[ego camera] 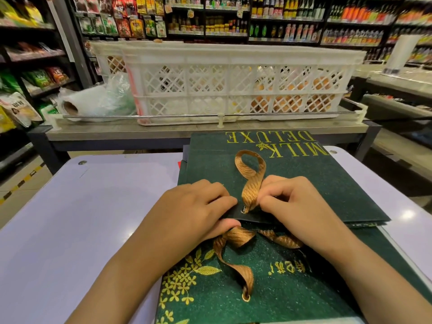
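A flat dark green gift bag [304, 178] with gold "MILK DELUXE" lettering lies on a white table [88, 206], on top of another green bag [268, 298] with gold flowers. A gold-brown ribbon handle [251, 176] loops up from a hole near the top bag's edge. My left hand [189, 211] grips that bag's edge beside the hole, thumb tucked under it on a second ribbon [236, 265]. My right hand [297, 206] pinches the ribbon handle just right of the hole.
Beyond the table stands a counter with a steel rail [187, 116], a white lattice crate [233, 83] holding round brown items, and a roll of plastic bags [79, 105]. Shop shelves full of packets and bottles fill the background and left side.
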`<state>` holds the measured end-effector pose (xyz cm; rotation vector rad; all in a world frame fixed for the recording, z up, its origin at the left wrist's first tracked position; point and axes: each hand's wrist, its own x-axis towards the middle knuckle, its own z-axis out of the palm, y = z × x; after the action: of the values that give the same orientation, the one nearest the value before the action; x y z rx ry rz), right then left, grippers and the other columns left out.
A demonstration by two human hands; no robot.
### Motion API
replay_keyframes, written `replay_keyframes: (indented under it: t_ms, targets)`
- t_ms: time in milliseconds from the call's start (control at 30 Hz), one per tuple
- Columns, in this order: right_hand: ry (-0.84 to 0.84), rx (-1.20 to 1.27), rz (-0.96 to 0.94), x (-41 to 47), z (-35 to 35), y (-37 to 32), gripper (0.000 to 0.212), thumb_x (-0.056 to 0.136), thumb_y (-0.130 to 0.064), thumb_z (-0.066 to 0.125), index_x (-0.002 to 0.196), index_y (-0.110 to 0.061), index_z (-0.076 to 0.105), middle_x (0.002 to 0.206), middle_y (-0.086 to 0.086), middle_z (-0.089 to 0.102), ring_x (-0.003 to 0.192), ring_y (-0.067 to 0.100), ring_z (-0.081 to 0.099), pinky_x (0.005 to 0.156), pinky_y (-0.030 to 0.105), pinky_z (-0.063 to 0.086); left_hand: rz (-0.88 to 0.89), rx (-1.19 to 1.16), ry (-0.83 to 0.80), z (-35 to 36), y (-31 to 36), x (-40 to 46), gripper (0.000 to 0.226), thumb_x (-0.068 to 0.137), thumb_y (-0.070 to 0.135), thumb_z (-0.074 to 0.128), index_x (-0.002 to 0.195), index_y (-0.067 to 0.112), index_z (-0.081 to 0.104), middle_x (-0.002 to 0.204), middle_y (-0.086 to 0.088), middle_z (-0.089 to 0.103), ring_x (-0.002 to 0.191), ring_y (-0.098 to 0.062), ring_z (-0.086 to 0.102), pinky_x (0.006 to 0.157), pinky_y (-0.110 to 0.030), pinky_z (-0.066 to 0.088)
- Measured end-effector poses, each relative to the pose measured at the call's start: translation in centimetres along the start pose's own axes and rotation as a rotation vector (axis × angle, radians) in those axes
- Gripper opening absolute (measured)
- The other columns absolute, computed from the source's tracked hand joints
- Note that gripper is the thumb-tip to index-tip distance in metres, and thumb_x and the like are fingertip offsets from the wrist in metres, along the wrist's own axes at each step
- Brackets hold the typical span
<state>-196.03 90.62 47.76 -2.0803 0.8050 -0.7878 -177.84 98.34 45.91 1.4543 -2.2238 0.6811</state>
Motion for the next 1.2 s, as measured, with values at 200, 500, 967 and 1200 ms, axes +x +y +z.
replay_keyframes:
  t_ms: [200,500,967,1200]
  targets:
    - [0.044,0.008,-0.001,0.1,0.0,0.2,0.021,0.077,0.004,0.058,0.057,0.002,0.065,0.068,0.002,0.057,0.062,0.007,0.050,0.061,0.026,0.039,-0.017,-0.136,-0.018,0.5,0.3,0.2,0.036,0.093,0.041,0.044,0.101,0.020,0.072,0.095,0.007,0.065,0.076,-0.016,0.060,0.059,-0.033,0.051]
    - [0.388,-0.134,-0.139,-0.2,0.1,0.0,0.028,0.078,0.001,0.057,0.063,-0.020,0.068,0.075,-0.009,0.063,0.076,0.005,0.058,0.064,0.011,0.040,-0.263,-0.396,-0.061,-0.1,0.6,0.6,0.035,0.096,0.047,0.037,0.098,0.034,0.069,0.095,0.019,0.062,0.086,0.000,0.059,0.070,-0.029,0.048]
    - [0.141,0.064,0.000,-0.5,2.0,-0.6,0.016,0.088,-0.028,0.063,0.076,-0.022,0.071,0.056,-0.021,0.060,0.055,-0.003,0.054,0.057,0.011,0.040,-0.550,-0.822,0.122,0.2,0.8,2.0,0.045,0.090,0.050,0.043,0.076,0.014,0.067,0.076,-0.001,0.060,0.075,-0.019,0.059,0.070,-0.047,0.045]
    - [0.081,0.321,0.124,-0.3,1.4,-0.9,0.026,0.088,-0.021,0.064,0.066,-0.011,0.073,0.048,-0.002,0.056,0.045,0.006,0.039,0.046,0.014,0.032,-0.571,-0.838,0.159,0.5,1.5,1.6,0.035,0.089,0.049,0.045,0.077,0.028,0.070,0.081,0.005,0.064,0.081,-0.016,0.062,0.072,-0.044,0.047]
